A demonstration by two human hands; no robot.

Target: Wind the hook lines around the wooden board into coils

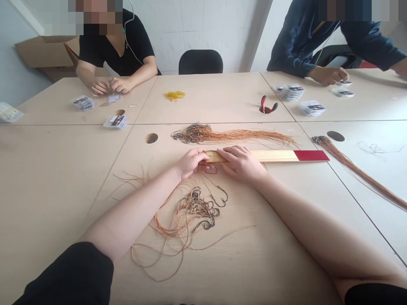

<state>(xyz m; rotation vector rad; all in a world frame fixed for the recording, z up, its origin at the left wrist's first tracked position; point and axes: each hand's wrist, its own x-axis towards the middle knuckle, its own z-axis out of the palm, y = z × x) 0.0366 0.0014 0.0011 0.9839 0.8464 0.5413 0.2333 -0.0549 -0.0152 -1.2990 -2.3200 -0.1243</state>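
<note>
My left hand (190, 164) is closed at the left end of a flat wooden strip (276, 156) with a red right end, thumb and fingers pinched on it. Across the strip, just right of there, lies my right hand (244, 166), its fingers bent over the wood and gripping it. Whether either hand also holds a line is too small to tell. Below my hands, a loose pile of dark fish hooks (199, 205) with orange-brown lines spreads on the table. Behind the strip lies a larger bundle of hooks (193, 134), its lines trailing right.
Another bundle of lined hooks (349, 167) lies at the right. Red-handled pliers (269, 106) stick out of a table hole. Yellow bands (174, 95) lie farther back. Stacks of small clear boxes (293, 92) sit near two people working across the table (254, 262). A black chair (201, 62) stands between them.
</note>
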